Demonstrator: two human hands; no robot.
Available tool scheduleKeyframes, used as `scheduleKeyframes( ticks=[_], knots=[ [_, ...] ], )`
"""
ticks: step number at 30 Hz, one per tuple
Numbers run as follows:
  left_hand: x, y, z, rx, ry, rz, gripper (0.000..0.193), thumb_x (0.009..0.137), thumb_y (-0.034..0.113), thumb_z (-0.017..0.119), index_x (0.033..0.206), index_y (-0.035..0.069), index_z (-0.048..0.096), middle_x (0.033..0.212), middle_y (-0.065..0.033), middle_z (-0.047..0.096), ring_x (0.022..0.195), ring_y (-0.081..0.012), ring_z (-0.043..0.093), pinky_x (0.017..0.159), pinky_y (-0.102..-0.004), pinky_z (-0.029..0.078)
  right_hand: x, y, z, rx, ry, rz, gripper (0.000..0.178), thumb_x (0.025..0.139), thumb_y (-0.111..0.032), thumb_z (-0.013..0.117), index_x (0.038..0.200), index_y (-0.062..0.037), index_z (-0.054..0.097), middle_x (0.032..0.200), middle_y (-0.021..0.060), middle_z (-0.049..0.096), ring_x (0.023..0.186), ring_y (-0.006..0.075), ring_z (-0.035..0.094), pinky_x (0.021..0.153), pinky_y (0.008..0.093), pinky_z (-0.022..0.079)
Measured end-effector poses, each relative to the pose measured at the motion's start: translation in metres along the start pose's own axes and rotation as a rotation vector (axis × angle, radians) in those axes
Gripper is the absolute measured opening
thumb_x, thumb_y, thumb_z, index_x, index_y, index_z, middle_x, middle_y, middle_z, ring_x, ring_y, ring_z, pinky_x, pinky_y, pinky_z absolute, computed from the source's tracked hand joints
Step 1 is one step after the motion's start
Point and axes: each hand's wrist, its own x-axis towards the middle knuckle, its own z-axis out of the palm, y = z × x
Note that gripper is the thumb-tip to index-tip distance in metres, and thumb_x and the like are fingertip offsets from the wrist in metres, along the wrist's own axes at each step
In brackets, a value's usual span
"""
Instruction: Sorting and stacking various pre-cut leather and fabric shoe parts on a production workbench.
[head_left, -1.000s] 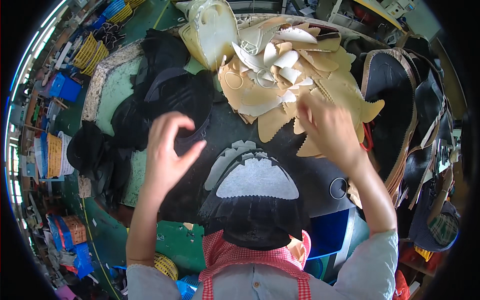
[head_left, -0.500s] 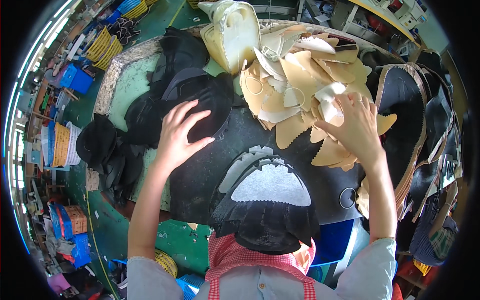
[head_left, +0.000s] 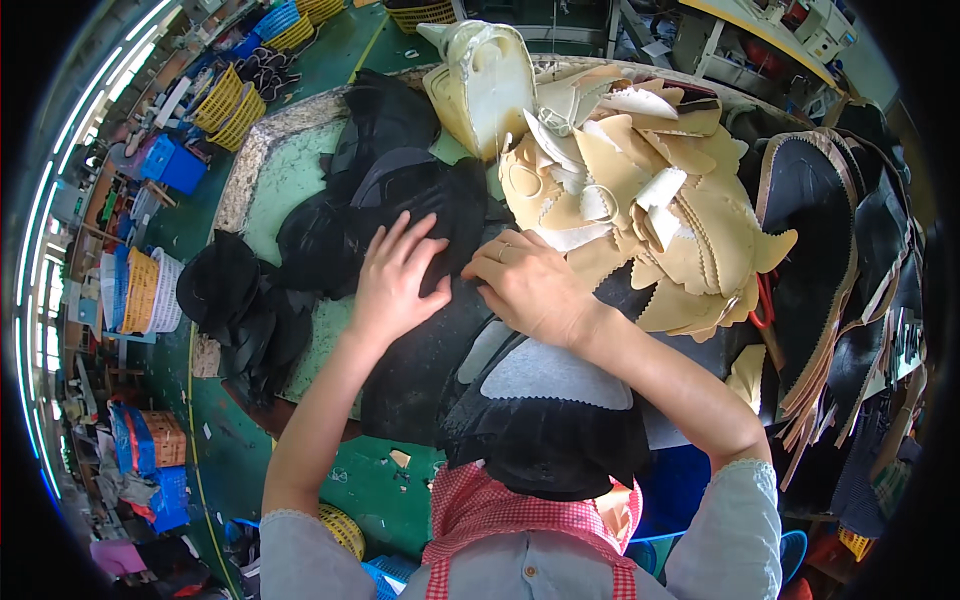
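Note:
A heap of black, thin curved pieces (head_left: 335,235) lies on the left of the work table. My left hand (head_left: 400,282) rests at its near right edge, fingers spread and thumb apart, gripping nothing. Close beside it, my right hand (head_left: 530,285) has its fingers bent together and pinched at the heap's edge; what lies between the fingertips is too dark to make out. Just below my right hand are stacked black pieces (head_left: 545,440) with a pale grey, zigzag-edged patch (head_left: 555,373). My right hand and wrist partly cover them.
Cream cut pieces with toothed edges (head_left: 700,235) are piled at the right, near a yellowish plastic container (head_left: 485,90). Red-handled scissors (head_left: 764,302) lie by that pile. Large black pieces with brown edges (head_left: 810,230) hang at far right. Blue bins (head_left: 172,163) stand on the left.
My right hand has left the cream pile and come left to the black heap, its fingers closing. My left hand has shifted slightly right and lower. The view has shifted slightly.

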Motion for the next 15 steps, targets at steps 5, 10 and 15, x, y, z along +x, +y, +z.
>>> scheduleKeyframes(
  ticks=[5,10,15],
  knots=[
    [0.001,-0.006,-0.009,-0.112,-0.020,-0.032,0.035,0.074,0.022,0.077,0.108,0.014,0.071,0.137,-0.0088,0.059,0.132,-0.0365,0.050,0.107,-0.0554,0.040,0.004,0.001,0.005,0.131,0.040,-0.049,0.024,0.076,-0.004,0.070,0.100,-0.0081,0.067,0.101,0.0049,0.066,0.102,0.0263,0.062,0.091,0.0388,0.048],
    [0.000,-0.017,-0.007,-0.200,0.052,-0.038,0.016,0.089,0.015,0.068,0.103,0.009,0.071,0.120,-0.0111,0.069,0.121,-0.0326,0.060,0.106,-0.0472,0.044,0.005,0.000,0.021,0.132,0.002,-0.113,0.030,0.076,-0.003,0.069,0.105,-0.0040,0.067,0.107,0.0105,0.065,0.104,0.0293,0.061,0.094,0.0380,0.048],
    [0.008,-0.084,-0.010,-0.915,0.462,-0.571,0.017,0.101,0.024,0.059,0.101,0.008,0.061,0.088,0.0069,0.054,0.068,-0.0050,0.048,0.053,-0.0194,0.037,0.006,-0.016,0.026,-0.032,-0.128,-0.011,0.040,0.076,-0.005,0.067,0.116,0.0010,0.064,0.113,0.0127,0.060,0.103,0.0289,0.059,0.094,0.0372,0.049]
  ],
)
